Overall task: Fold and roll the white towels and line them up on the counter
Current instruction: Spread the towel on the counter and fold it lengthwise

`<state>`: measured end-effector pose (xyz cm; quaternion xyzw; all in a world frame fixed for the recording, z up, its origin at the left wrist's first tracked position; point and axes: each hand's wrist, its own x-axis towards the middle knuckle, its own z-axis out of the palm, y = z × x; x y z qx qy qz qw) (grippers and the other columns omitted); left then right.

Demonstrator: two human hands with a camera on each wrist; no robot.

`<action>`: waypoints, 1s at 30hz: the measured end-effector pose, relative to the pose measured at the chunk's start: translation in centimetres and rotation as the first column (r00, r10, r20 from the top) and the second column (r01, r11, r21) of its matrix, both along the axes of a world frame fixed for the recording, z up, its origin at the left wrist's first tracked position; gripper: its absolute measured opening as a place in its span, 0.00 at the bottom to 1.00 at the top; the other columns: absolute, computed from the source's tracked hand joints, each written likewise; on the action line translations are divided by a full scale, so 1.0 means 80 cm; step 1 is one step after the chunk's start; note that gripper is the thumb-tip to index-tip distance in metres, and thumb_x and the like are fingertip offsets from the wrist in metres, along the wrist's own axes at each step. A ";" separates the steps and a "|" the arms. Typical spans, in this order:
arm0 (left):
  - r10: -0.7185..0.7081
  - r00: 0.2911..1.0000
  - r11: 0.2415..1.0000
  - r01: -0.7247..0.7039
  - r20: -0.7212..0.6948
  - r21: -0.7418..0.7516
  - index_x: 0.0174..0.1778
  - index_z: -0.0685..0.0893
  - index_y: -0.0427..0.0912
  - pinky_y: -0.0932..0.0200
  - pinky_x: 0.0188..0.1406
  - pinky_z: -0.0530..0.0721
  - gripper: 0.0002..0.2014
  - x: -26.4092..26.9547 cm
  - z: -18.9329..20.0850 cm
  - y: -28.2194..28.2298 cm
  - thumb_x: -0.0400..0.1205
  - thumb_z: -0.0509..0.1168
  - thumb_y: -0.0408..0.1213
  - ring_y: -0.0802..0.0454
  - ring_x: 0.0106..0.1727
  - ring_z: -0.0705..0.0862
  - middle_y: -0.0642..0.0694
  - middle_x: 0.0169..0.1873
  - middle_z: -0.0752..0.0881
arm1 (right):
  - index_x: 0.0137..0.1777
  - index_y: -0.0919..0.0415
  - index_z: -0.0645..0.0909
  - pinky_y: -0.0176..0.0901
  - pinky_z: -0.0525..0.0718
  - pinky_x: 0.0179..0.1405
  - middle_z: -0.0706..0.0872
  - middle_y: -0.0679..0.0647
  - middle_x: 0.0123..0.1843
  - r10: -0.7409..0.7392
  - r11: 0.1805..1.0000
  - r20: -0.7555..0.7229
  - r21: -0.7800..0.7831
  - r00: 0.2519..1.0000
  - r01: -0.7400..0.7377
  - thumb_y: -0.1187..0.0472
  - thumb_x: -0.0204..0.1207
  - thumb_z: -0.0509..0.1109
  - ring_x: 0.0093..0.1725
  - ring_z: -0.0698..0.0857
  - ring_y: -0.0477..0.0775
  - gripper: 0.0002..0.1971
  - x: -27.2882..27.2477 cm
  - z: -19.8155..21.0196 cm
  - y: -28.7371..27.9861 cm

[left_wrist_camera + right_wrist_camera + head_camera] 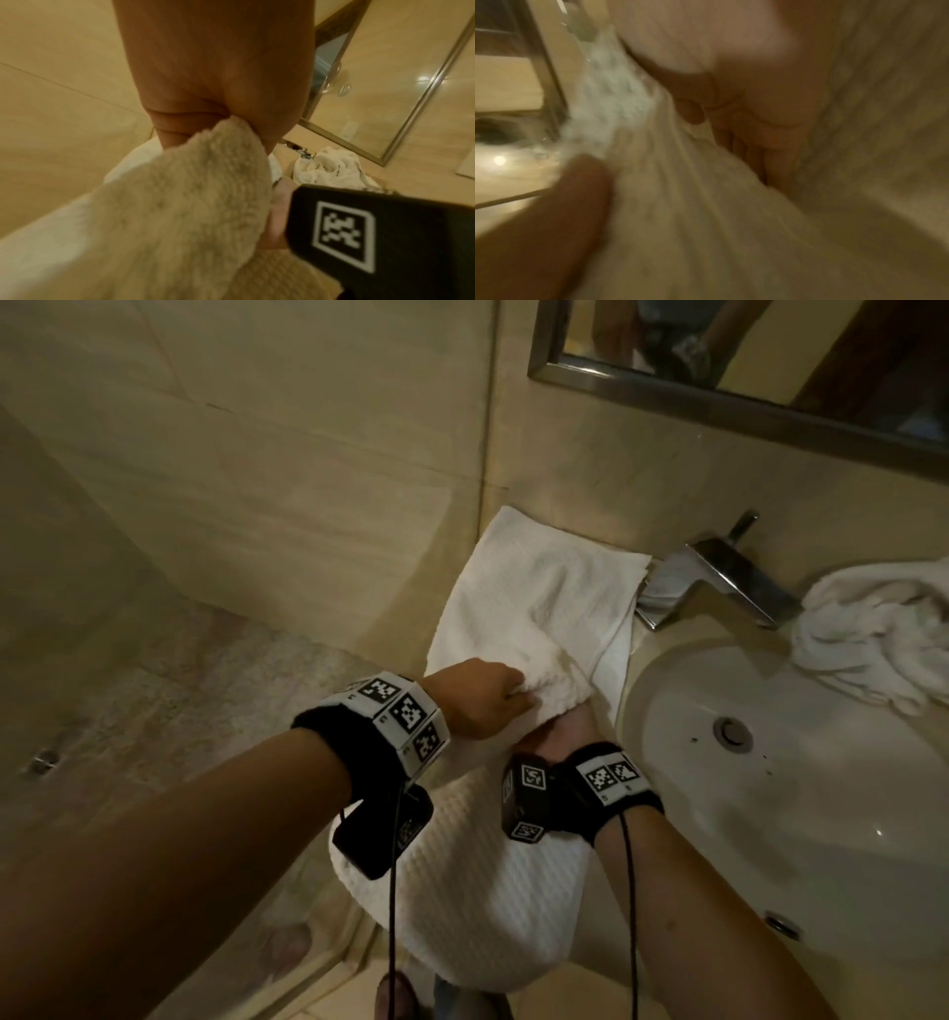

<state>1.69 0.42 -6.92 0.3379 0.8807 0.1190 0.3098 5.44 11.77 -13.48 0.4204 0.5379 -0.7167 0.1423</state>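
- We are finding the right wrist view badly blurred; only a thumb [577, 194], pale cloth folds and part of a palm are coming through there.
- In the head view, our right hand [557, 734] is lying mostly hidden under the near edge of the white towel [539, 603], so only its heel and wrist are showing.
- We cannot tell how far the right fingers are curling or whether they are gripping the cloth, though the thumb seems to be pressing on it.
- Our left hand [480, 698] is reaching in from the left, its fingers curling round a bunched fold of that towel's near end and pinching it; the left wrist view is showing the fold [205, 182] wedged into the fist.
- The towel is lying flat on the worktop [683, 629], stretching from our hands toward the wall, between the wall corner and the faucet [719, 577].
- A second, crumpled towel [873, 634] is sitting beyond the faucet at the basin [770, 814] rim, cut off by the frame edge.
- White waffle-textured fabric [488, 891] is hanging below our wrists; we cannot make out what it is.
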 end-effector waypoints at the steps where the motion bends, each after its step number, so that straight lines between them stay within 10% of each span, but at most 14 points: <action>1: 0.026 0.998 0.999 -0.024 0.061 -0.042 0.51 0.79 0.37 0.58 0.45 0.72 0.24 0.005 -0.005 0.004 0.87 0.48 0.55 0.42 0.52 0.82 0.42 0.48 0.82 | 0.74 0.66 0.69 0.48 0.75 0.62 0.79 0.70 0.70 -0.045 0.971 -0.038 -0.236 0.998 0.035 0.52 0.83 0.65 0.58 0.83 0.58 0.25 0.010 0.002 0.004; 3: 0.155 0.953 0.986 -0.133 0.259 -0.099 0.66 0.77 0.36 0.53 0.50 0.81 0.32 0.015 -0.013 0.009 0.86 0.43 0.60 0.40 0.52 0.85 0.39 0.53 0.84 | 0.59 0.67 0.80 0.45 0.83 0.42 0.89 0.64 0.42 -0.254 0.916 -0.079 -0.341 0.964 0.213 0.51 0.78 0.69 0.40 0.86 0.57 0.19 0.024 0.007 0.019; 8: 0.219 0.912 0.975 -0.212 0.348 -0.058 0.77 0.68 0.38 0.57 0.37 0.80 0.30 0.040 -0.026 0.010 0.88 0.41 0.55 0.43 0.49 0.81 0.35 0.64 0.80 | 0.61 0.61 0.77 0.63 0.80 0.48 0.82 0.66 0.55 -0.250 0.915 0.015 -0.323 0.968 0.241 0.38 0.81 0.56 0.54 0.82 0.68 0.27 0.057 0.022 0.038; 11: 0.150 0.952 0.989 -0.144 0.265 -0.043 0.73 0.71 0.36 0.55 0.62 0.74 0.24 0.050 -0.036 0.000 0.88 0.50 0.50 0.42 0.66 0.77 0.37 0.71 0.76 | 0.65 0.66 0.80 0.53 0.87 0.46 0.88 0.61 0.52 -0.169 0.981 -0.042 -0.100 0.985 0.164 0.56 0.78 0.68 0.50 0.87 0.60 0.19 0.081 0.018 0.031; 14: 0.177 0.980 0.983 -0.173 0.092 -0.057 0.74 0.69 0.40 0.50 0.67 0.72 0.28 0.055 -0.049 -0.013 0.84 0.56 0.55 0.38 0.69 0.74 0.36 0.70 0.74 | 0.58 0.64 0.83 0.57 0.89 0.49 0.89 0.61 0.51 -0.304 0.938 -0.231 0.097 0.924 0.333 0.62 0.74 0.72 0.52 0.89 0.64 0.14 0.090 0.006 0.023; 17: 0.147 0.986 0.983 -0.154 -0.074 -0.099 0.75 0.69 0.46 0.41 0.67 0.69 0.39 0.053 -0.061 -0.021 0.76 0.43 0.70 0.33 0.68 0.69 0.35 0.70 0.71 | 0.56 0.49 0.83 0.55 0.86 0.58 0.89 0.51 0.57 -0.288 0.833 -0.403 0.342 0.869 0.435 0.55 0.72 0.70 0.58 0.86 0.58 0.12 0.092 0.002 0.011; 20: 0.116 0.985 0.975 -0.137 -0.124 -0.175 0.71 0.73 0.47 0.39 0.66 0.69 0.42 0.053 -0.067 -0.026 0.72 0.33 0.67 0.33 0.66 0.70 0.35 0.69 0.72 | 0.71 0.48 0.77 0.57 0.83 0.64 0.83 0.50 0.67 -0.205 0.790 -0.247 0.529 0.947 0.309 0.55 0.78 0.65 0.65 0.81 0.57 0.20 0.095 -0.016 0.010; 25: 0.244 0.923 0.951 -0.288 -0.299 -0.112 0.71 0.71 0.41 0.42 0.67 0.70 0.22 0.055 -0.063 -0.051 0.85 0.54 0.49 0.36 0.70 0.71 0.36 0.68 0.72 | 0.57 0.66 0.79 0.63 0.88 0.50 0.87 0.62 0.57 -0.239 0.828 0.002 0.522 0.971 0.203 0.53 0.67 0.66 0.53 0.86 0.66 0.21 0.075 -0.120 0.081; 30: 0.297 0.939 0.936 -0.322 -0.171 -0.142 0.80 0.56 0.37 0.41 0.70 0.72 0.34 0.045 -0.086 -0.100 0.81 0.64 0.39 0.33 0.70 0.71 0.35 0.73 0.64 | 0.43 0.60 0.75 0.60 0.90 0.49 0.84 0.62 0.52 -0.303 0.908 -0.130 0.260 0.944 0.327 0.60 0.80 0.62 0.52 0.86 0.63 0.06 0.096 -0.029 0.032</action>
